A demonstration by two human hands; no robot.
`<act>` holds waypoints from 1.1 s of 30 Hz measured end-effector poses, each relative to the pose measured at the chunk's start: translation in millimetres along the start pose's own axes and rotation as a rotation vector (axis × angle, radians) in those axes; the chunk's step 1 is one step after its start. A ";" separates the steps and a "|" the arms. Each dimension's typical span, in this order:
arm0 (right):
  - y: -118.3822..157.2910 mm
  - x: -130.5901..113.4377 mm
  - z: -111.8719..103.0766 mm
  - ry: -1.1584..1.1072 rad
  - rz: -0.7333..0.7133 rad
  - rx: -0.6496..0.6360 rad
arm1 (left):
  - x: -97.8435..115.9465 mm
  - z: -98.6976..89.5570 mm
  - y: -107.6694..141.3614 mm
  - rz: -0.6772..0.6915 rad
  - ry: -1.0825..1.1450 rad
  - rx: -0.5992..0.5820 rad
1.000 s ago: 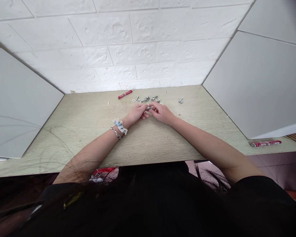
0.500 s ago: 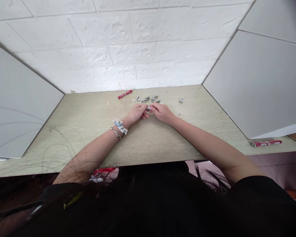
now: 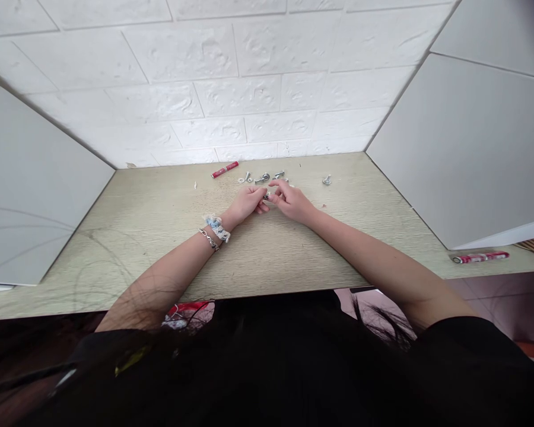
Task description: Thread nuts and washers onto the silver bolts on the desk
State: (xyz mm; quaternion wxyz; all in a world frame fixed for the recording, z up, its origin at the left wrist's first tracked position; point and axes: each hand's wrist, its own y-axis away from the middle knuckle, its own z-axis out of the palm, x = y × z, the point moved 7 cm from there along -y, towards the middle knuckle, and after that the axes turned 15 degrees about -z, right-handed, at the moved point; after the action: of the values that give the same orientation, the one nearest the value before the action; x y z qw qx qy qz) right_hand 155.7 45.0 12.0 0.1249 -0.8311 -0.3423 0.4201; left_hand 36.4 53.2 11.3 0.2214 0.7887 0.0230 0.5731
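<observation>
In the head view my left hand [image 3: 248,201] pinches a small silver bolt [image 3: 267,196] above the table; most of it is hidden by fingers. My right hand [image 3: 292,201] is close on the other side, its index finger lifted away and its thumb near the end of the bolt. Just beyond the hands lie loose bolts and washers: an upright-looking bolt [image 3: 248,176], a flat washer [image 3: 241,180], a bolt with a round washer [image 3: 265,177] and another bolt [image 3: 279,174]. My right fingers partly cover some of these pieces.
One bolt with a washer [image 3: 327,180] lies apart to the right. A red tube-shaped stick [image 3: 225,170] is near the white brick wall [image 3: 213,112]; a second red stick [image 3: 480,258] lies at the right front edge. Pale panels [image 3: 485,142] flank the wooden table [image 3: 276,261].
My right index finger has lifted and spread from the thumb, off the bolt. The left hand keeps its pinch in the same place.
</observation>
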 end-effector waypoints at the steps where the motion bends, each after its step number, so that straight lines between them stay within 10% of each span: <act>1: 0.0 -0.7 0.1 0.006 -0.002 -0.006 | -0.1 0.0 -0.2 -0.001 -0.001 -0.004; 33: -1.1 -8.0 0.9 0.052 -0.082 -0.020 | 0.0 0.2 1.3 -0.003 0.013 0.005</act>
State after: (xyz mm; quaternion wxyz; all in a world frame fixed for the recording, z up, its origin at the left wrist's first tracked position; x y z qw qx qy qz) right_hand 151.2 40.4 16.9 0.1424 -0.8283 -0.3769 0.3893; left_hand 36.3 51.9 11.7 0.2204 0.7855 0.0270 0.5777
